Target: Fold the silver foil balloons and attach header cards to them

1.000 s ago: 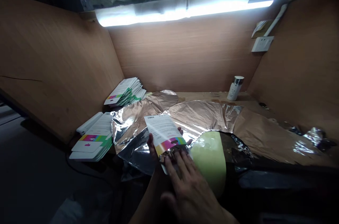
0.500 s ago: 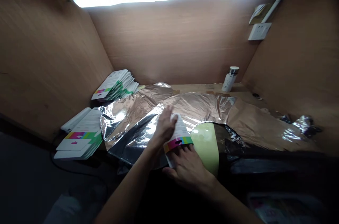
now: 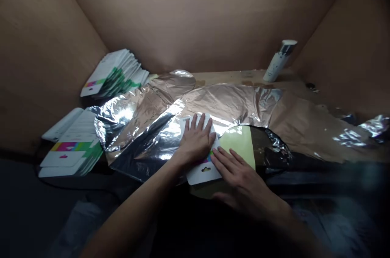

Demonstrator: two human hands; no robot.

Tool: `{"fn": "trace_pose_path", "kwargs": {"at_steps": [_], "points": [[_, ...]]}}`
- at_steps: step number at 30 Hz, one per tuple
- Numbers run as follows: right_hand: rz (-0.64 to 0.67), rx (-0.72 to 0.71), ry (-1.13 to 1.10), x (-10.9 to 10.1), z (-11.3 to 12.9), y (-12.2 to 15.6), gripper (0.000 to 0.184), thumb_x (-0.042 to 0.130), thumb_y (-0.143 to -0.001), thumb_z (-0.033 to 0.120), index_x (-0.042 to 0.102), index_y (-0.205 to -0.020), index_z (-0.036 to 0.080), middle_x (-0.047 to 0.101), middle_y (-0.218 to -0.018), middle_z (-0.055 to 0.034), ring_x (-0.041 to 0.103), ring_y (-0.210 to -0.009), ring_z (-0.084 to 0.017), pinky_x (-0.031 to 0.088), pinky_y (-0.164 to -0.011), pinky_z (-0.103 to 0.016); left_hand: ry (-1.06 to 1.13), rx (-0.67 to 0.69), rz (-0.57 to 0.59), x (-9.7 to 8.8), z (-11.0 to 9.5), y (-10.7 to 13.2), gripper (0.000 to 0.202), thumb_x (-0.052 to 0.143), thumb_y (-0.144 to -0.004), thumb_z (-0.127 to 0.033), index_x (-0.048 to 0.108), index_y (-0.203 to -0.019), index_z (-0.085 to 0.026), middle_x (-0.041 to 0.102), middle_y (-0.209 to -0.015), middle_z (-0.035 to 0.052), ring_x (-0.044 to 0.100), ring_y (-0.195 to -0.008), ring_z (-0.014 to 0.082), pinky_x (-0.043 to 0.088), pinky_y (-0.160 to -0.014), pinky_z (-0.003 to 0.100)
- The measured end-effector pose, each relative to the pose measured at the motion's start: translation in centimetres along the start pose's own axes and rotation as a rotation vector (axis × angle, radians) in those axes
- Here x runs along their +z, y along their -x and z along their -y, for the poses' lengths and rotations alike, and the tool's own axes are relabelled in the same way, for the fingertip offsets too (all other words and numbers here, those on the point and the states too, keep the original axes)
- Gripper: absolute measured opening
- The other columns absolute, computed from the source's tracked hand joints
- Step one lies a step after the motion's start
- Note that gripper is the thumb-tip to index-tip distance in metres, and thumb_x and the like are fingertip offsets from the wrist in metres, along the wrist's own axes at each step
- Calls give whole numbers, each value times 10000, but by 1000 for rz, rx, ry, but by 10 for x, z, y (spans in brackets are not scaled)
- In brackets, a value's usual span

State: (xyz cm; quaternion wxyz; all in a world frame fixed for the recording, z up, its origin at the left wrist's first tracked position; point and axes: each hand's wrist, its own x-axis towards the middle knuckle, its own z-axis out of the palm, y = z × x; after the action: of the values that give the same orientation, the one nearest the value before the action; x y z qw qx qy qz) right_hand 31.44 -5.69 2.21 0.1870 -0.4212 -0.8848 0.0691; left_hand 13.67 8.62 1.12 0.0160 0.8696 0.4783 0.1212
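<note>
- Fingers (image 3: 201, 123) of the left hand (image 3: 195, 142) lie spread flat across a printed card (image 3: 201, 178); half a second ago this hand was held upright by the card's left side.
- The right hand (image 3: 243, 176) now rests at the card's right edge, fingers stretched out and slightly apart, thumb well away; earlier its fingers were tucked at the near end, below the coloured band.
- The card's white end with the hanging hole now shows flat toward the person, and the view has tipped down, leaving the lamp out of sight.
- The card lies partly on a crumpled foil sheet (image 3: 219, 101) and partly on a yellow-green sheet (image 3: 240, 138).
- A white bottle (image 3: 276, 63) with a silver lid stands at the back right; its contents are hidden.
- A pale plastic bag (image 3: 82, 219) sits low at the left, too dim to tell what it holds.
- Similar cards form a front stack (image 3: 71, 146) and a back stack (image 3: 114, 71) on the left.
- A strip of tabletop (image 3: 225, 76) runs between the foil and the back panel (image 3: 195, 18).
- The card's near edge lies close to the tabletop's front edge, which is lost in shadow.
</note>
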Motion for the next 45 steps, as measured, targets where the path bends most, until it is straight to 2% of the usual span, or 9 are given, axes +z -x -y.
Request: {"fn": "trace_pose_path", "kwargs": {"at_steps": [6,10,13,18,29,33,37,41,45], "points": [[-8,1,-77,27,-26,-15,483,654,-908,196,610,-1389,216,568,-1500,-102,483,-1420,-302,388,-1135,-498,379,225,85,-21,28,36,412,429,-1048,-404,608,-1339,-175,542,-1522,131,441,-1460,235,283,-1247,446],[-144,97,-231,29,-22,-18,147,585,-1005,255,716,-1072,251,713,-1303,-48,572,-1324,-253,372,-1108,-454,466,245,93,-36,39,97,415,765,-825,-553,668,-1029,-205,531,-1527,146,312,-1524,352,346,-1210,526],[-264,224,-237,29,-11,-25,149,578,-1017,304,692,-967,222,754,-1098,-52,633,-1161,-247,377,-1059,-442,541,166,15,-31,37,120,208,648,-948,-401,646,-866,-210,608,-1455,121,367,-1503,317,376,-1199,508],[-288,469,-27,29,2,-37,266,630,-966,408,689,-825,190,666,-965,-77,578,-965,-258,376,-956,-454,561,-32,-83,-24,26,111,352,562,-982,-312,595,-648,-206,682,-1325,108,621,-1271,258,515,-1073,416],[-160,607,236,31,5,-61,358,517,-1026,409,727,-842,185,670,-994,-125,543,-1000,-307,347,-856,-461,370,-12,-128,-22,23,98,338,520,-990,-228,664,-688,-179,662,-1204,118,613,-1123,256,517,-1050,431],[-280,635,170,26,-19,-56,268,482,-1043,356,680,-1009,178,693,-930,-100,595,-888,-262,391,-806,-391,267,-34,-210,-14,24,95,292,496,-1007,-246,682,-796,-167,660,-1144,124,597,-1045,268,547,-970,444],[-449,606,-37,-2,-62,-23,244,466,-1008,222,698,-1058,165,708,-1028,-102,642,-946,-232,453,-850,-337,206,-56,-216,-12,28,86,319,462,-1019,-273,688,-825,-162,632,-1189,149,581,-1071,294,534,-991,479],[-323,559,-90,-24,-79,-1,304,462,-960,134,741,-1078,159,685,-1063,-104,642,-982,-218,475,-907,-330,180,-117,-175,-17,35,70,368,445,-1016,-300,700,-790,-161,601,-1259,179,575,-1090,328,519,-1010,527],[-137,444,-33,-19,-71,-8,337,474,-930,71,746,-1099,177,658,-1091,-102,600,-1027,-216,454,-933,-338,181,-134,-156,-18,38,61,392,432,-1011,-318,711,-785,-159,584,-1257,187,569,-1066,333,518,-995,543]]}}
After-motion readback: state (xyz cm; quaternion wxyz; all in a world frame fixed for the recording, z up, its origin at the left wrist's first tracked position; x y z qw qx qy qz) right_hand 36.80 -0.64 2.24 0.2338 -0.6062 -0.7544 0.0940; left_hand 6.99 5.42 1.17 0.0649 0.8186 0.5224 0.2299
